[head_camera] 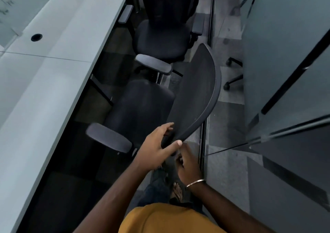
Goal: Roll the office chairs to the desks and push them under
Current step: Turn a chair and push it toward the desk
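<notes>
black mesh-backed chair [198, 93], padded armrests [109, 137]

Pale grey laminate desk top [53, 75], left side of frame; round black grommet hole [36, 37] at upper left. Black fabric-seat office chair with mesh back [200, 93], centre; armrest pads dark grey. Second black office chair [164, 38], top centre. Mottled grey carpet floor [226, 129]. Mustard-yellow shirt [169, 218], bottom. Thin silver wrist bangle [195, 182].
</notes>
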The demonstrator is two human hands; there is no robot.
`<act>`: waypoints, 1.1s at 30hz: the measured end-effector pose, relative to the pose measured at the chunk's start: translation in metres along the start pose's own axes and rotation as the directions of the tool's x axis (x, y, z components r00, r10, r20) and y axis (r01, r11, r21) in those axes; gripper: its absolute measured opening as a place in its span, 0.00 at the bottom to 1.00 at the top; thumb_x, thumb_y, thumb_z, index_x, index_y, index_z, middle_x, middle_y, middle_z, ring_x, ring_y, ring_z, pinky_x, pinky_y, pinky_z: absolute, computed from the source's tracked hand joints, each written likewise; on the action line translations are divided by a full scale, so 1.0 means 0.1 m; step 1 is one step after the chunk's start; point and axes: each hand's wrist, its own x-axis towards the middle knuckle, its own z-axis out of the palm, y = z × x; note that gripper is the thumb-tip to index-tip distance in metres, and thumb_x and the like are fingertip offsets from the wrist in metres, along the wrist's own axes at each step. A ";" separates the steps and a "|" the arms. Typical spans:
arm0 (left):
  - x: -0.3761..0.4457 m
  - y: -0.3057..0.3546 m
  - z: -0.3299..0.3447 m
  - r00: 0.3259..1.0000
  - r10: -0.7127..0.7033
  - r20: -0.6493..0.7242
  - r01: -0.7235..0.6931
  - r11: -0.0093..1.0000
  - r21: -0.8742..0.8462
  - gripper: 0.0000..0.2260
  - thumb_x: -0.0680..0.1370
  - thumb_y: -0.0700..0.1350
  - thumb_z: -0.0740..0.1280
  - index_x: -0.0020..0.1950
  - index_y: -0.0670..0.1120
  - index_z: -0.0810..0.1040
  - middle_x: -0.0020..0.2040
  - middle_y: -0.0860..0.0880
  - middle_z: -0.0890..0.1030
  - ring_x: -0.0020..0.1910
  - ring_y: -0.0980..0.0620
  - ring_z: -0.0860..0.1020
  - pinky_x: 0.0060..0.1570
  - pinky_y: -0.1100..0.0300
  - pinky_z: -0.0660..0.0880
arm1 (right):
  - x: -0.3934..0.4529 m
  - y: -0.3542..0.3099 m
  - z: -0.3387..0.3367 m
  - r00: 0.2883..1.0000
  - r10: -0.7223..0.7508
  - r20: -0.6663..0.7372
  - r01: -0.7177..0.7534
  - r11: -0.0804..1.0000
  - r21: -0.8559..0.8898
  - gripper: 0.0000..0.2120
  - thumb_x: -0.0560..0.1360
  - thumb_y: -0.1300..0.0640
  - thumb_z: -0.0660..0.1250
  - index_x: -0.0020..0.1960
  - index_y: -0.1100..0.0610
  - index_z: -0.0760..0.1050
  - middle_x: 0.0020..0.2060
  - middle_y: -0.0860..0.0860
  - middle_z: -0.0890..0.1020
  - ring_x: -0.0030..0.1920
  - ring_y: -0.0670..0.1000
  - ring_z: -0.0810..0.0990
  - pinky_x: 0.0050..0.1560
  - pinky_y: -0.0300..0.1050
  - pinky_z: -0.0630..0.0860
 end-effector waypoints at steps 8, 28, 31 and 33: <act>-0.37 -0.01 -0.18 0.995 -0.054 -0.088 0.095 0.807 0.582 0.28 0.74 0.68 0.62 0.73 0.60 0.71 0.59 0.59 0.76 0.54 0.57 0.77 0.46 0.57 0.78 | -0.20 0.18 -0.21 0.944 0.110 -0.311 -0.100 0.994 0.048 0.13 0.78 0.65 0.64 0.57 0.53 0.78 0.53 0.46 0.78 0.52 0.45 0.78 0.55 0.54 0.78; -0.99 -0.53 -1.04 0.990 0.144 -0.009 -0.077 0.580 0.811 0.07 0.70 0.49 0.67 0.44 0.54 0.70 0.35 0.54 0.75 0.34 0.50 0.78 0.30 0.57 0.59 | -0.01 -1.06 -0.19 0.920 -0.360 -0.155 0.144 0.680 -0.719 0.21 0.66 0.60 0.59 0.55 0.47 0.79 0.50 0.42 0.79 0.58 0.49 0.77 0.78 0.54 0.59; -1.12 -0.73 -1.24 0.987 0.154 0.036 -0.115 0.543 0.832 0.09 0.68 0.49 0.67 0.46 0.55 0.71 0.35 0.55 0.75 0.36 0.51 0.79 0.29 0.58 0.58 | -0.20 -1.15 0.07 0.930 -0.334 -0.156 0.116 0.666 -0.737 0.23 0.61 0.62 0.65 0.54 0.47 0.79 0.47 0.43 0.77 0.54 0.52 0.77 0.70 0.50 0.63; -1.20 -0.85 -1.39 0.983 0.171 0.064 -0.149 0.547 0.824 0.08 0.68 0.50 0.64 0.47 0.55 0.71 0.37 0.55 0.77 0.38 0.51 0.80 0.30 0.59 0.64 | -0.25 -1.19 0.11 0.933 -0.359 -0.017 0.223 0.617 -0.755 0.25 0.60 0.61 0.65 0.56 0.47 0.79 0.47 0.44 0.76 0.51 0.53 0.75 0.58 0.49 0.66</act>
